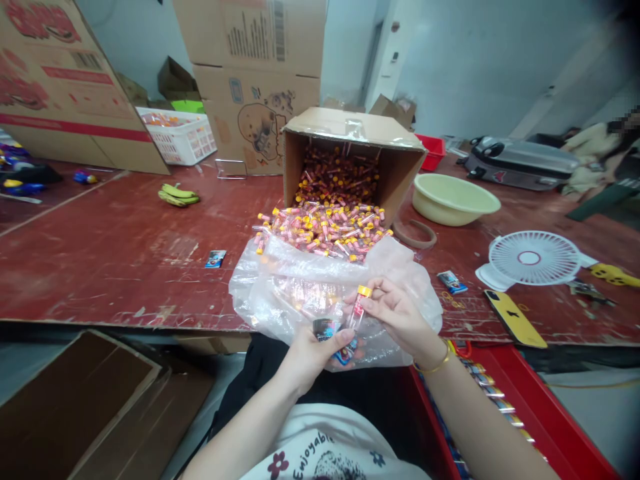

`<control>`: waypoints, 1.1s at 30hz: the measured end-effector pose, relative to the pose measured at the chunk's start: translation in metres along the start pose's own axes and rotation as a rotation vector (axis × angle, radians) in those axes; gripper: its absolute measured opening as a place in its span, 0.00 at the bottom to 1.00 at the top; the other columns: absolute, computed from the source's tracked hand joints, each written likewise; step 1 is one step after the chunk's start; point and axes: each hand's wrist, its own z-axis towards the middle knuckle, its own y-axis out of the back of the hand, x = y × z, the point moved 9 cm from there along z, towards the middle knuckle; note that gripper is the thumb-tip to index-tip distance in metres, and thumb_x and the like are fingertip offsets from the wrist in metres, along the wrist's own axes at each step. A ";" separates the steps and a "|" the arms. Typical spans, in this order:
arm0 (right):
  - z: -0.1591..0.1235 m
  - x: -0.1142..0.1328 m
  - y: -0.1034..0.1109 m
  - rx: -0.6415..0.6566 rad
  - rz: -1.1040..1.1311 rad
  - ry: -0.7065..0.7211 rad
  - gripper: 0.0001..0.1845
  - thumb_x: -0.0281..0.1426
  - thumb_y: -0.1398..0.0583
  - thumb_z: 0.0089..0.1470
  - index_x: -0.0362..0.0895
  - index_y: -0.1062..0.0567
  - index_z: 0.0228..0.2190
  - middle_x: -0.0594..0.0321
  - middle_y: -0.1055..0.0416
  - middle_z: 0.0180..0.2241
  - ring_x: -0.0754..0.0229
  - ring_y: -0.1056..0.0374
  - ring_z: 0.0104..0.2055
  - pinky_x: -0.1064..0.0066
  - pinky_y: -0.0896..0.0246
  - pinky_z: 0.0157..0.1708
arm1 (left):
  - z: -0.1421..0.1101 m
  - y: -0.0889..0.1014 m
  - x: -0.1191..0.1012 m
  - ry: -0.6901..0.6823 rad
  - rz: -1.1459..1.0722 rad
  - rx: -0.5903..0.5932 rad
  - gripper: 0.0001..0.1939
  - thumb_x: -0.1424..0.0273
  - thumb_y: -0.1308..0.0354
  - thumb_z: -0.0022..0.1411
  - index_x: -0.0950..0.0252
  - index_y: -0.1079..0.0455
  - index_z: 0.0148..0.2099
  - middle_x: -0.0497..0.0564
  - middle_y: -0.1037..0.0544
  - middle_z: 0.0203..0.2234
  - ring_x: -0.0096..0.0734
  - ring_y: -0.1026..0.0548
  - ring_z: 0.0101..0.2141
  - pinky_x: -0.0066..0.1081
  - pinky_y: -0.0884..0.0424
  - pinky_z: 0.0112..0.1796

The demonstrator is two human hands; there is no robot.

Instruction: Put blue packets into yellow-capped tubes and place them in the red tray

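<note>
My left hand (313, 353) is closed on a small blue and black printed packet (345, 352), thumb across its front. In my right hand (395, 313) a clear tube with a yellow cap (359, 308) is pinched near its top, tilted slightly, with a pink and red label. The tube's lower end reaches the left thumb and packet; whether it is inside the packet I cannot tell. Both hands are over a translucent plastic sheet (265, 293) at the table's front edge. Just beyond, many similar tubes (325, 227) spill from a cardboard box (400, 173) lying on its side.
On the red table (125, 267) are bananas (179, 195), a loose packet (215, 259), another packet (452, 281), a pale basin (455, 207), a white fan (535, 259) and a yellow phone (515, 319). A red bin (555, 413) with packed tubes stands below right. A person (597, 157) is at far right.
</note>
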 end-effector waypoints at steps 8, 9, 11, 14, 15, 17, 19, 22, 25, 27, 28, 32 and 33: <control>-0.010 -0.011 -0.010 0.062 -0.104 0.056 0.16 0.40 0.37 0.52 0.48 0.38 0.35 0.59 0.27 0.41 0.57 0.29 0.43 0.64 0.32 0.41 | 0.005 -0.009 -0.001 0.013 -0.160 0.008 0.19 0.62 0.35 0.55 0.68 0.27 0.45 0.58 0.19 0.33 0.36 0.21 0.32 0.30 0.24 0.30; -0.015 -0.015 -0.015 0.091 -0.145 0.066 0.20 0.39 0.35 0.48 0.48 0.38 0.37 0.58 0.29 0.43 0.56 0.30 0.46 0.64 0.31 0.41 | 0.006 -0.010 0.000 0.019 -0.190 0.001 0.19 0.62 0.36 0.55 0.68 0.28 0.46 0.57 0.19 0.33 0.35 0.21 0.32 0.30 0.24 0.31; -0.025 -0.022 -0.025 0.110 -0.254 0.081 0.34 0.34 0.29 0.38 0.50 0.40 0.43 0.57 0.33 0.47 0.54 0.32 0.48 0.65 0.30 0.40 | 0.007 -0.011 0.001 0.025 -0.228 -0.020 0.18 0.63 0.36 0.56 0.70 0.27 0.44 0.58 0.19 0.32 0.34 0.21 0.31 0.29 0.24 0.31; -0.035 -0.026 -0.027 -0.021 -0.401 0.101 0.42 0.26 0.29 0.34 0.52 0.45 0.47 0.60 0.35 0.46 0.57 0.30 0.43 0.67 0.29 0.36 | 0.009 -0.015 0.002 0.028 -0.239 -0.013 0.17 0.61 0.36 0.55 0.72 0.25 0.40 0.60 0.20 0.32 0.35 0.22 0.31 0.30 0.24 0.32; -0.037 -0.026 -0.026 -0.067 -0.424 0.109 0.39 0.25 0.31 0.37 0.52 0.45 0.46 0.61 0.35 0.44 0.59 0.29 0.40 0.68 0.29 0.34 | 0.009 -0.017 0.002 0.025 -0.237 -0.002 0.18 0.61 0.36 0.56 0.73 0.24 0.39 0.60 0.20 0.31 0.35 0.22 0.30 0.30 0.24 0.31; -0.038 -0.023 -0.025 -0.129 -0.443 0.130 0.34 0.25 0.33 0.40 0.52 0.45 0.44 0.63 0.36 0.40 0.62 0.30 0.34 0.72 0.31 0.28 | 0.008 -0.019 0.001 0.017 -0.216 0.030 0.18 0.61 0.36 0.55 0.72 0.24 0.39 0.59 0.20 0.30 0.33 0.22 0.29 0.29 0.25 0.31; -0.038 -0.020 -0.024 -0.164 -0.469 0.151 0.32 0.24 0.35 0.40 0.52 0.45 0.43 0.65 0.36 0.38 0.65 0.31 0.31 0.75 0.34 0.24 | 0.006 -0.019 0.000 0.001 -0.179 0.049 0.17 0.63 0.34 0.53 0.72 0.24 0.40 0.57 0.20 0.28 0.30 0.23 0.28 0.27 0.26 0.33; -0.039 -0.016 -0.023 -0.195 -0.500 0.177 0.32 0.23 0.35 0.39 0.52 0.46 0.42 0.67 0.37 0.36 0.67 0.34 0.29 0.77 0.37 0.22 | 0.003 -0.017 -0.001 -0.033 -0.150 0.055 0.15 0.66 0.33 0.53 0.72 0.24 0.40 0.55 0.21 0.27 0.28 0.24 0.27 0.27 0.27 0.34; -0.039 -0.018 -0.028 -0.173 -0.450 0.164 0.33 0.23 0.36 0.39 0.52 0.47 0.42 0.68 0.38 0.34 0.69 0.37 0.25 0.78 0.40 0.19 | 0.003 -0.017 -0.001 -0.055 -0.149 0.064 0.14 0.66 0.34 0.54 0.72 0.24 0.39 0.55 0.21 0.27 0.27 0.25 0.26 0.27 0.27 0.33; -0.039 -0.019 -0.030 -0.160 -0.430 0.169 0.32 0.23 0.36 0.40 0.52 0.47 0.42 0.69 0.39 0.34 0.69 0.37 0.25 0.78 0.40 0.19 | 0.004 -0.017 -0.002 -0.062 -0.145 0.070 0.15 0.66 0.34 0.54 0.72 0.24 0.40 0.55 0.21 0.27 0.27 0.25 0.27 0.27 0.28 0.33; -0.038 -0.019 -0.030 -0.153 -0.430 0.177 0.32 0.23 0.36 0.40 0.52 0.47 0.42 0.68 0.38 0.35 0.69 0.36 0.26 0.77 0.39 0.19 | 0.004 -0.017 -0.003 -0.068 -0.142 0.072 0.15 0.66 0.34 0.54 0.72 0.24 0.40 0.54 0.21 0.27 0.27 0.25 0.27 0.27 0.28 0.34; -0.045 -0.013 -0.013 -0.231 -0.517 0.266 0.33 0.25 0.34 0.40 0.51 0.46 0.43 0.63 0.39 0.40 0.61 0.34 0.37 0.69 0.33 0.33 | 0.003 -0.017 -0.003 -0.045 -0.080 0.061 0.17 0.63 0.34 0.53 0.70 0.24 0.41 0.55 0.21 0.29 0.31 0.25 0.30 0.28 0.27 0.33; -0.051 -0.010 -0.003 -0.290 -0.556 0.289 0.34 0.26 0.34 0.39 0.51 0.46 0.44 0.62 0.40 0.41 0.60 0.35 0.39 0.66 0.34 0.36 | 0.003 -0.016 -0.001 -0.015 -0.061 0.045 0.18 0.62 0.34 0.53 0.69 0.25 0.42 0.56 0.21 0.32 0.34 0.24 0.32 0.28 0.26 0.32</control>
